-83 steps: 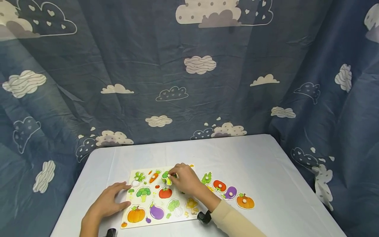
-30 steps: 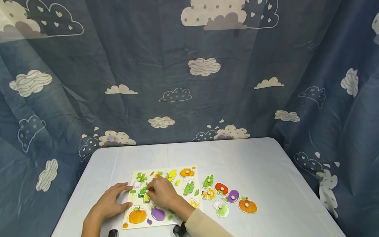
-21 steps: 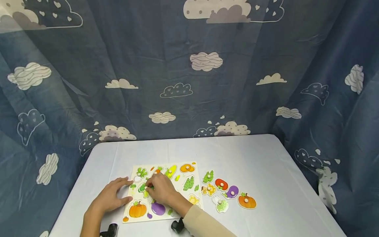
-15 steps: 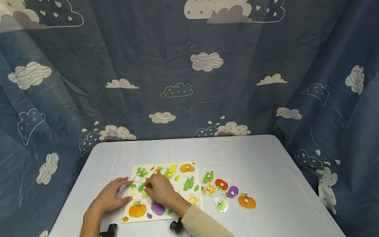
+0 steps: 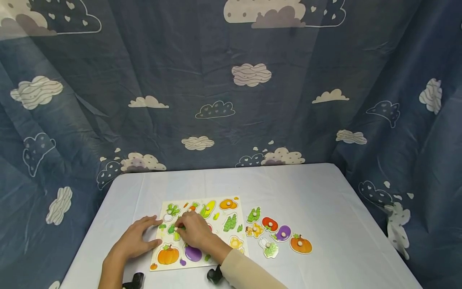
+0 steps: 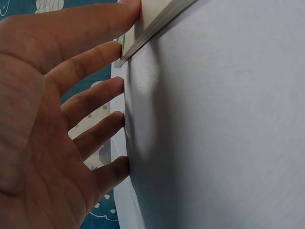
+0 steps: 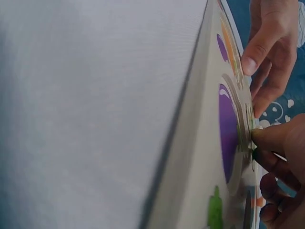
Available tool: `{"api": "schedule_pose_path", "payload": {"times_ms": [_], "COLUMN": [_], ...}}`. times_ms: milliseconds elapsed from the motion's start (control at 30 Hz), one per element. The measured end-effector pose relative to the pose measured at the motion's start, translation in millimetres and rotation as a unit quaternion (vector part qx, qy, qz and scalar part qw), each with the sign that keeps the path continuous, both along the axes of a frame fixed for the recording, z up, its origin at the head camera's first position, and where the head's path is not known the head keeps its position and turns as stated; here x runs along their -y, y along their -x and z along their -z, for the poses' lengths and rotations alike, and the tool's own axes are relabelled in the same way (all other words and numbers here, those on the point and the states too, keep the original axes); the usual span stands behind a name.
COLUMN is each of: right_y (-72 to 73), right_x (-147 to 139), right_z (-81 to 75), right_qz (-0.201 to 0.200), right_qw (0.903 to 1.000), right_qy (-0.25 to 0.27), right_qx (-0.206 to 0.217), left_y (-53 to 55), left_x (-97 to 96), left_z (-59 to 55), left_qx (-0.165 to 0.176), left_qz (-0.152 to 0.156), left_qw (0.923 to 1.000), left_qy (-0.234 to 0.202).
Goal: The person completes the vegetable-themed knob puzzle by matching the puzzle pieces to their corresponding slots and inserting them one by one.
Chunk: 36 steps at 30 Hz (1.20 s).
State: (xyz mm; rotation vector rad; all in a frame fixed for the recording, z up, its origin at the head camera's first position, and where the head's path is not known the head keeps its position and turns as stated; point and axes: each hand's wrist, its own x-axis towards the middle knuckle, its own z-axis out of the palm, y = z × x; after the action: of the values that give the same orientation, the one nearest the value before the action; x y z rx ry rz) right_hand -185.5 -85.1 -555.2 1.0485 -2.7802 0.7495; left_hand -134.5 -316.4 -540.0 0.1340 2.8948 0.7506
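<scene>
A white vegetable puzzle board (image 5: 218, 229) lies on the table. My right hand (image 5: 196, 230) pinches the knob of the broccoli puzzle piece (image 5: 171, 229) over the board's broccoli picture; whether it sits fully flush I cannot tell. Its fingertips cover part of the piece. At the board's left edge my left hand (image 5: 131, 239) rests with fingers spread, thumb and index fingertip touching the border. The left wrist view shows those fingers fairly straight beside the board corner (image 6: 152, 21). In the right wrist view, the right thumb (image 7: 271, 136) and fingers meet low over the board.
To the right lie loose knobbed pieces: peas (image 5: 254, 214), tomato (image 5: 270, 224), a yellow mushroom (image 5: 257, 230), eggplant (image 5: 283, 233), leafy cabbage (image 5: 270, 251) and pumpkin (image 5: 301, 244). Radish (image 5: 171, 212), corn (image 5: 207, 208) and potato (image 5: 228, 204) pieces are on the board. A cloud-print curtain (image 5: 162, 128) hangs behind.
My right hand has carried the broccoli piece from the board's upper middle down and left to the broccoli picture, then shifted only slightly. The left hand stays at the board's edge.
</scene>
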Motion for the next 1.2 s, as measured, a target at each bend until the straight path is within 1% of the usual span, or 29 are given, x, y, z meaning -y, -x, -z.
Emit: {"api": "schedule_pose_path", "payload": {"times_ms": [167,367,500,667,767,933,1000,1200], "right_y": [1.2,1.2,2.4,5.6,7.6,10.8,12.3,19.9], "right_x": [-4,-17,-31,-50,-61,-80,-88,-115], "right_z": [-0.6,-6.6,-10.4,-15.8,-19.3,-27.7,-31.4,-33.8], "right_qz": [-0.010,-0.017,-0.016,-0.016,-0.010,0.006,0.010,0.019], "right_qw": [0.9997,0.9989,0.9989,0.9990,0.9989,0.9976,0.9971,0.9971], "right_qy": [0.010,0.016,0.028,0.041,0.042,0.048,0.053,0.060], "right_qx": [0.020,0.041,0.035,0.011,0.017,0.048,0.054,0.043], "left_y": [-0.2,0.4,0.9,2.2,1.8,1.9,2.3,1.3], "left_x": [-0.3,-1.7,-2.1,-1.6,-0.4,-0.1,-0.6,-1.3], "left_z": [0.0,-2.1,-2.7,-2.8,-2.2,-2.0,-2.3,-3.5], "left_qx": [-0.004,-0.003,0.004,0.008,0.004,0.000,0.000,-0.001], "left_qz": [0.000,0.001,0.004,0.007,0.009,0.008,0.008,0.008], "left_qw": [1.0000,1.0000,0.9999,0.9998,0.9999,0.9999,0.9999,0.9999], "left_qy": [0.001,0.006,0.010,0.014,0.013,0.011,0.011,0.008]}}
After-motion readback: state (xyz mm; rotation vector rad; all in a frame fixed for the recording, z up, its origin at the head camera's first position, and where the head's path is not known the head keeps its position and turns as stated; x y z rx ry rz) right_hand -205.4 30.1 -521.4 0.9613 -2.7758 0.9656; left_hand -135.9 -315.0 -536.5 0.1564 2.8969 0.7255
